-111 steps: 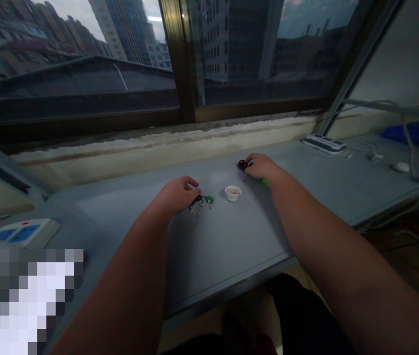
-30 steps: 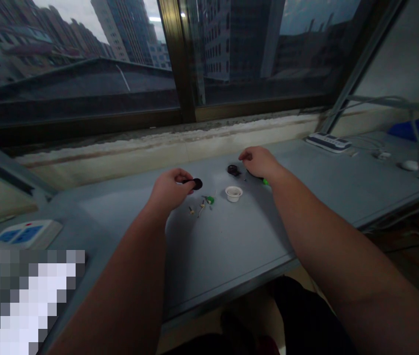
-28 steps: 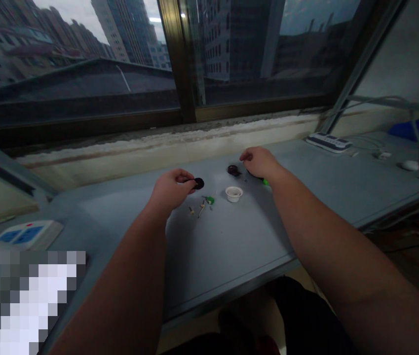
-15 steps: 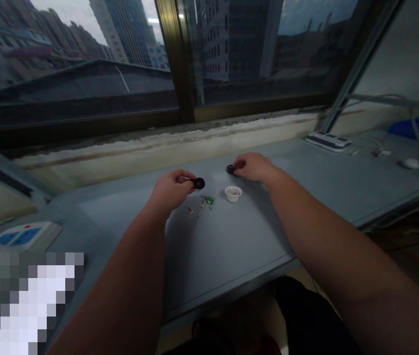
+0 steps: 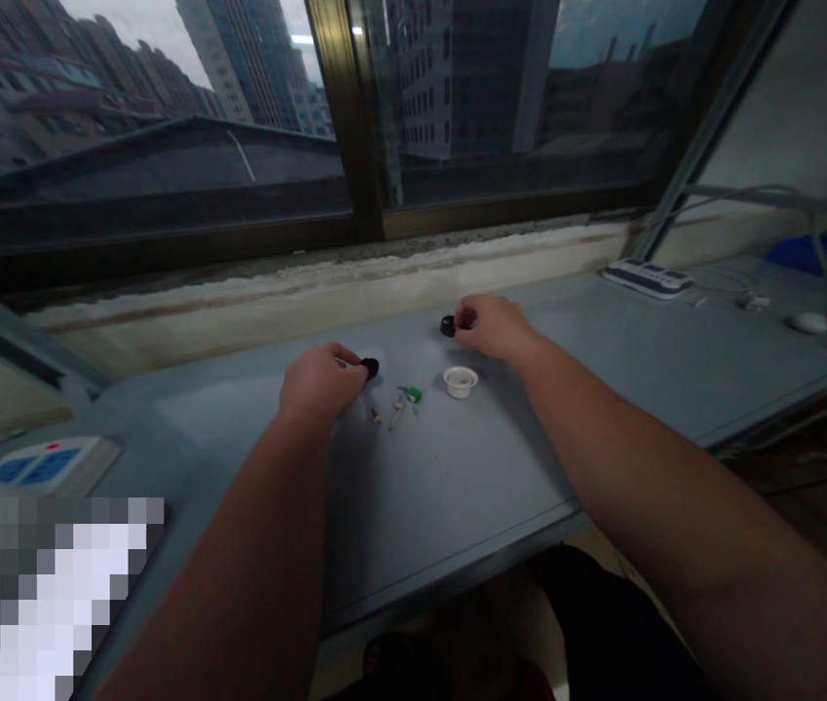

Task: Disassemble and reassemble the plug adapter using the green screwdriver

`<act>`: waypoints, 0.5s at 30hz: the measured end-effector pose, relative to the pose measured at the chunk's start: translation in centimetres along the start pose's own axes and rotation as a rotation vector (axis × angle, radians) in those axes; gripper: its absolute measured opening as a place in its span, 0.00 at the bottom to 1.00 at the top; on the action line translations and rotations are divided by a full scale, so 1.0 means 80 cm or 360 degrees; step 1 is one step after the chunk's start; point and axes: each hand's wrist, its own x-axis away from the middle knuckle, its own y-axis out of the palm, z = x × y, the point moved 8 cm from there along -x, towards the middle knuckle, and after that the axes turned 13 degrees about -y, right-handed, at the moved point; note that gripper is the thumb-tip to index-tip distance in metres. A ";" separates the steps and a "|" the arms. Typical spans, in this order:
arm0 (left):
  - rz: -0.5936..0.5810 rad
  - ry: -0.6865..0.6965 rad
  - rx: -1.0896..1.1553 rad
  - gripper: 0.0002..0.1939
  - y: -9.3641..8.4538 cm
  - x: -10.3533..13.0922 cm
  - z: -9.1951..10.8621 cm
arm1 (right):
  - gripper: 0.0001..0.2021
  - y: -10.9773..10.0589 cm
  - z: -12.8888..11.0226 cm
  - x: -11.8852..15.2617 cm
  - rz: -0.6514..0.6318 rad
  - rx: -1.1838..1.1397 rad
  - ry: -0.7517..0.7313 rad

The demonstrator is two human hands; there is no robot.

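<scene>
Between its fingertips my left hand [image 5: 323, 378] pinches a small round black part [image 5: 370, 368], just above the grey table. Farther back and to the right, my right hand [image 5: 492, 326] has its fingers closed on another small black part [image 5: 448, 326]. A white round cup with a flared rim [image 5: 461, 382] stands on the table below my right hand. Between the cup and my left hand lie a green piece [image 5: 414, 394] and small tan pieces with thin metal shafts [image 5: 397, 406].
A white power strip with blue sockets [image 5: 48, 465] is at the left. Another power strip [image 5: 648, 278] lies at the back right, near cables, a white round object [image 5: 809, 322] and a blue item [image 5: 822, 251]. The window wall bounds the table's back.
My left hand has moved slightly left with its black part, which is now turned differently. My right hand has shifted slightly up and left with its black part.
</scene>
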 end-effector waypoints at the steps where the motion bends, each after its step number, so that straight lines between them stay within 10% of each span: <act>1: 0.0061 0.0064 0.0020 0.11 -0.004 0.002 0.005 | 0.08 -0.005 -0.004 -0.001 0.0089 -0.0116 -0.0058; 4: 0.0196 0.0402 0.0209 0.16 -0.019 0.020 0.032 | 0.08 -0.012 -0.029 0.000 0.0203 -0.0636 -0.0339; 9: -0.0121 0.0928 0.0591 0.27 -0.015 0.063 0.076 | 0.07 -0.001 -0.085 0.012 -0.0053 -0.1245 -0.0668; 15: -0.0069 0.0583 0.0943 0.14 -0.011 0.039 0.057 | 0.13 0.003 -0.098 0.015 0.0036 -0.1358 -0.0733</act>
